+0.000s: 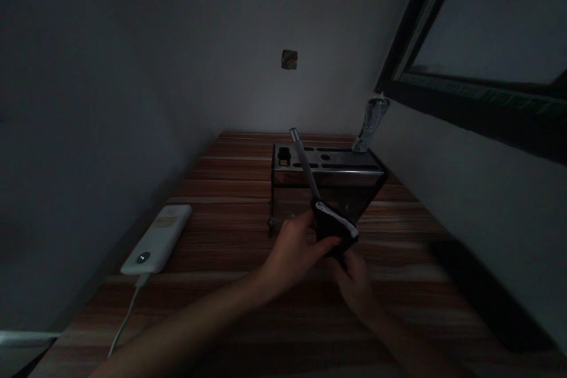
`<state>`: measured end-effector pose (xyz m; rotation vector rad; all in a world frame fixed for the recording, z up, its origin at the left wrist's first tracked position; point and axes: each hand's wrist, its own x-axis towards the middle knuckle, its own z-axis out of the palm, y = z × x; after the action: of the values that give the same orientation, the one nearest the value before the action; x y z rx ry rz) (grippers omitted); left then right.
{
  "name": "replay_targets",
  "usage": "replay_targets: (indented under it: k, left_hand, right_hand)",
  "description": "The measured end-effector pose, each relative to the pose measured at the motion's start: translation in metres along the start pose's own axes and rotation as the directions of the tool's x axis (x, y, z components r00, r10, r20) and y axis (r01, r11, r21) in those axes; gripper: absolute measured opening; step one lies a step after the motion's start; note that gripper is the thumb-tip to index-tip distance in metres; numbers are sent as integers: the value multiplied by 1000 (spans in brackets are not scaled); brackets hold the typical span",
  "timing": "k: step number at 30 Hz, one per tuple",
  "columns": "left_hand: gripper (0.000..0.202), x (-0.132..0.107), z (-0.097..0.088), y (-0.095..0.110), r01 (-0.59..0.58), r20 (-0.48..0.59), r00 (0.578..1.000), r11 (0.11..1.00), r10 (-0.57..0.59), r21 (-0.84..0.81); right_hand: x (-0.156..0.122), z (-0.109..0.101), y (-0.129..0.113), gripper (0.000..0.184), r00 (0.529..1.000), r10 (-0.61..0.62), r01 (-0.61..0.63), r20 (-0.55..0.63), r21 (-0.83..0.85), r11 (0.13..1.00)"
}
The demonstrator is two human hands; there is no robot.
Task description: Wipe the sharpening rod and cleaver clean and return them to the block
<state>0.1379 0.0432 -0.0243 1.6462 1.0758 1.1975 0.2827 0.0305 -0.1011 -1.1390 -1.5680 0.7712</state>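
Observation:
My left hand (297,243) is closed on a black wedge-shaped piece (331,225) with a white strip along its upper edge. A grey metal rod (305,160) rises from this piece, tilted up to the left. Below the piece, my right hand (355,283) has its fingers closed against its lower end; part of that grip is hidden. Just behind both hands stands a metal rack (349,158) with a slotted top and dark legs. Something wrapped in clear plastic (371,124) sticks up from the rack's far right corner.
A white power bank (159,239) with a cable (128,316) lies at the left on the wood-grain table (212,230). At the right edge is a long black flat object (487,295). Walls border the table, and a dark-framed panel (478,109) hangs at the right.

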Motion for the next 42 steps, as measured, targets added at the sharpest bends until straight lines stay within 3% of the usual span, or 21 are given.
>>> replay_targets:
  k: [9, 14, 23, 27, 34, 42]
  left_hand:
    - [24, 0, -3, 0, -24, -74, 997, 998, 29, 63]
    - [21, 3, -9, 7, 17, -111, 994, 999, -13, 35]
    - [23, 14, -21, 18, 56, -129, 987, 950, -99, -307]
    - [22, 20, -34, 24, 73, -153, 978, 924, -140, -375]
    - [25, 26, -56, 35, -60, -303, 952, 946, -42, -319]
    - [19, 28, -88, 39, -248, -499, 863, 929, 83, -275]
  right_hand:
    - [2, -1, -7, 15, 1000, -7, 7, 10, -37, 999]
    - [4, -2, -10, 16, 1000, -18, 18, 20, -32, 999]
    - [4, 1, -12, 20, 999, -23, 25, 49, -46, 999]
    - [4, 2, -11, 21, 997, -35, 39, 64, -63, 997]
    - [3, 2, -11, 23, 995, -27, 35, 95, -85, 996]
    - [2, 4, -8, 26, 994, -56, 70, 92, -165, 984]
